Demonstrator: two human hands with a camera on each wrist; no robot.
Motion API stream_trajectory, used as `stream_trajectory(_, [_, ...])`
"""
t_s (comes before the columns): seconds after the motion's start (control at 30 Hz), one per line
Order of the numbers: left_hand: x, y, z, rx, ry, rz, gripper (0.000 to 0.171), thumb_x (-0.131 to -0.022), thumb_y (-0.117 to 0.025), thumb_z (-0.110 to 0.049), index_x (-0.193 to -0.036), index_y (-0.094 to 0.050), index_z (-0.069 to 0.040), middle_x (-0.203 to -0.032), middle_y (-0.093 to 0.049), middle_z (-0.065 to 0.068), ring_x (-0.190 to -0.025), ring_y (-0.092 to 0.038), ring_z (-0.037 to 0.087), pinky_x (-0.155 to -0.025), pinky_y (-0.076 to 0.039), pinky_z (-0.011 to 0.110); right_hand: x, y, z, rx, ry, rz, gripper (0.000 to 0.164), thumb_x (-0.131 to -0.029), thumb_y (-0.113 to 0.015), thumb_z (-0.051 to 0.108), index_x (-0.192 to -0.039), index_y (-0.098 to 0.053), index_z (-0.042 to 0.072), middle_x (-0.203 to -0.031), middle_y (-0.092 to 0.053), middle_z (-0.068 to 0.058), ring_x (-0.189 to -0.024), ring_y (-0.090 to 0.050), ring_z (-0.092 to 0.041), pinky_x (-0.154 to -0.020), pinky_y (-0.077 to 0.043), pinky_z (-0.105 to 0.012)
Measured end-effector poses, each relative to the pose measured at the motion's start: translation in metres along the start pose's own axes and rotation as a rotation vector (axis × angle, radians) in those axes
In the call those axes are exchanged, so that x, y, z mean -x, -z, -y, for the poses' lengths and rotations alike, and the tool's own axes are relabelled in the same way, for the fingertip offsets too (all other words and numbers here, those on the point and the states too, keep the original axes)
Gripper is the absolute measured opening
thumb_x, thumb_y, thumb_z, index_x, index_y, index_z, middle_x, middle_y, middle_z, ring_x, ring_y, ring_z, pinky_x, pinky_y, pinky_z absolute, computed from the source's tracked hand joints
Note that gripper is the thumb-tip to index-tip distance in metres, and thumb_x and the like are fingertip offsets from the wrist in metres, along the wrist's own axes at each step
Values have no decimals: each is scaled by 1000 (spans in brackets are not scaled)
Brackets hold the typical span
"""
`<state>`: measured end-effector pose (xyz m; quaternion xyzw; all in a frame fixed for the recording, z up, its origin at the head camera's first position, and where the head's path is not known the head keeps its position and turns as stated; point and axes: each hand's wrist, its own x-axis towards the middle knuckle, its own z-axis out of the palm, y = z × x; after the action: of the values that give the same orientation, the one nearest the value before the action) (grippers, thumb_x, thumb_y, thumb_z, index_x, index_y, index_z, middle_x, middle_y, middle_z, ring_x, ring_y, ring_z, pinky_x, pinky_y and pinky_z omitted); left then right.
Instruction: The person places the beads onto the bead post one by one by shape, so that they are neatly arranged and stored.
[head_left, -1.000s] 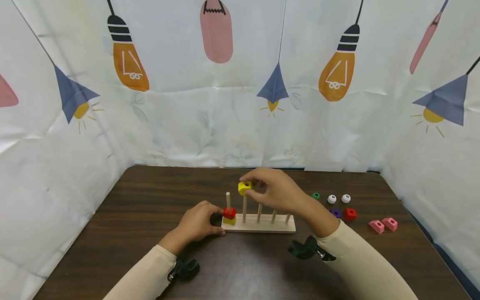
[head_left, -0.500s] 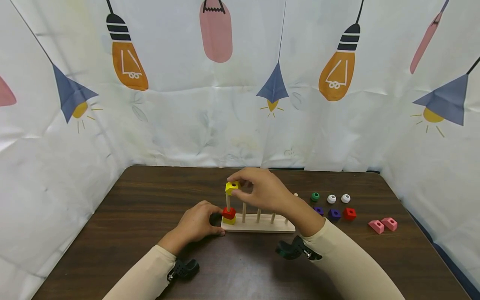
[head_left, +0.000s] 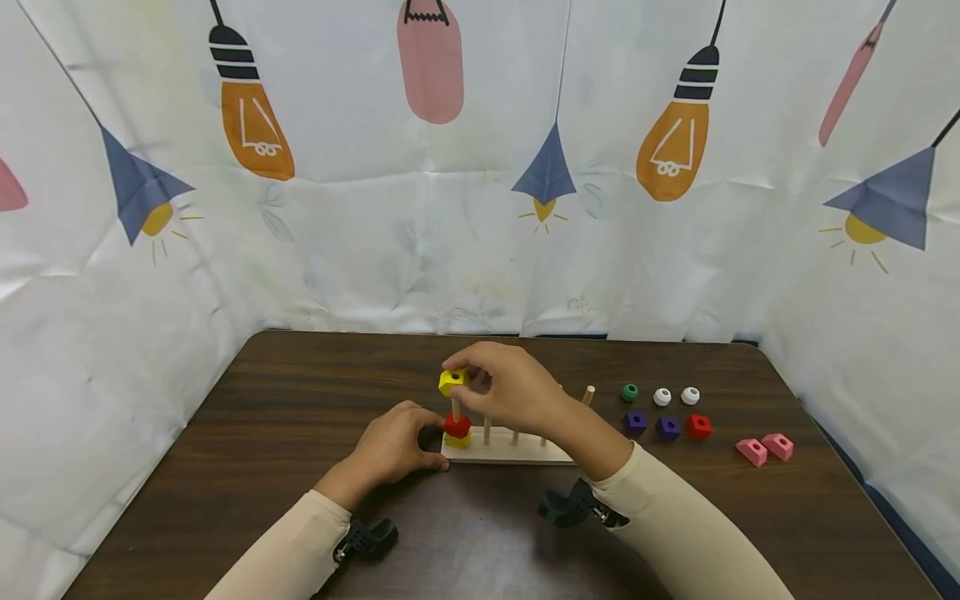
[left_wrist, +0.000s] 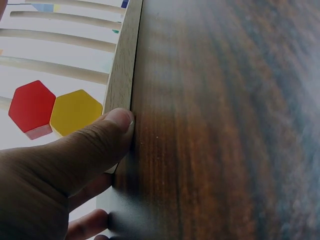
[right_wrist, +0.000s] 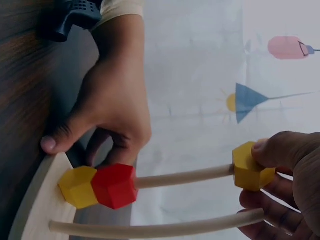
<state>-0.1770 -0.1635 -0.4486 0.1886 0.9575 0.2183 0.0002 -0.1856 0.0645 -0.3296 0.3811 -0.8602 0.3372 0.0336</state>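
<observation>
My left hand grips the left end of a wooden peg stand, its thumb pressed on the front edge in the left wrist view. On the leftmost peg a yellow hexagonal bead lies against the base, and a red hexagonal bead sits on top of it. My right hand pinches another yellow hexagonal bead between thumb and fingers at the tip of that same peg. How far the peg has entered its hole cannot be told. The right hand and forearm partly hide the other pegs.
Right of the stand lie a green bead, two white beads, two purple cubes, a red cube and two pink wedge-shaped blocks. A patterned cloth hangs behind the dark wooden table.
My right hand has carried the yellow bead leftward from above the second peg to the leftmost peg's tip, then slightly lower. The purple cubes have come into fuller view. The left hand stays put.
</observation>
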Motion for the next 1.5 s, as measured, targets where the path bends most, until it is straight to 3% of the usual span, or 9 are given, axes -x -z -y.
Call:
stream_trajectory(0.17, [0, -1, 1, 9, 1, 0, 48, -68, -96, -41, -109, -80, -23, -103, -67, -9, -100, -60, 14, -79, -54, 44, 0, -6, 2, 40, -40, 22, 29, -96, -74, 22, -124, -70, 14, -115, -68, 7, -94, -63, -6, -78, -53, -24])
stream_trajectory(0.63, [-1, 0, 2, 11, 10, 3, 47, -68, -96, -42, -109, -79, -27, -106, -68, -10, -104, -61, 14, -81, -54, 46, 5, -28, 14, 177, -66, -28, 31, -96, -74, 14, -125, -68, 6, -117, -69, -4, -94, -65, -16, -79, -54, -28])
stream_trajectory(0.83, [-1, 0, 2, 7, 27, 11, 48, -67, -96, -43, -109, -79, -26, -107, -67, -10, -104, -61, 14, -81, -54, 45, 10, -42, 6, 86, -109, -96, 43, -94, -74, 11, -135, -61, 5, -114, -68, -3, -88, -61, -14, -75, -51, -27])
stream_trajectory(1.03, [-1, 0, 1, 8, 27, 6, 49, -66, -97, -42, -108, -80, -24, -105, -67, -9, -102, -60, 13, -80, -54, 44, 15, -55, -4, -9, -107, -215, 71, -91, -78, 10, -151, -41, 5, -112, -66, 0, -89, -63, -13, -76, -53, -26])
stream_trajectory(1.17, [-1, 0, 2, 6, 20, 4, 48, -67, -97, -42, -108, -79, -24, -105, -68, -10, -102, -60, 13, -80, -54, 44, 18, -63, -9, -131, -131, -280, 92, -87, -81, 5, -159, -23, 6, -115, -62, -5, -93, -64, -15, -82, -56, -32])
stream_trajectory(1.3, [-2, -1, 2, 0, 13, 6, 47, -67, -96, -42, -108, -79, -25, -104, -68, -10, -101, -60, 13, -78, -54, 43, 22, -72, -14, -225, -186, -298, 104, -86, -82, 1, -161, -10, 8, -111, -63, -5, -92, -64, -16, -84, -57, -39])
stream_trajectory(1.5, [-2, -1, 1, -7, 17, 8, 47, -67, -97, -42, -108, -80, -25, -105, -69, -9, -102, -60, 13, -79, -54, 45, 24, -80, -20, -248, -235, -305, 109, -85, -82, 2, -161, -4, 9, -106, -65, -1, -87, -65, -13, -82, -57, -38])
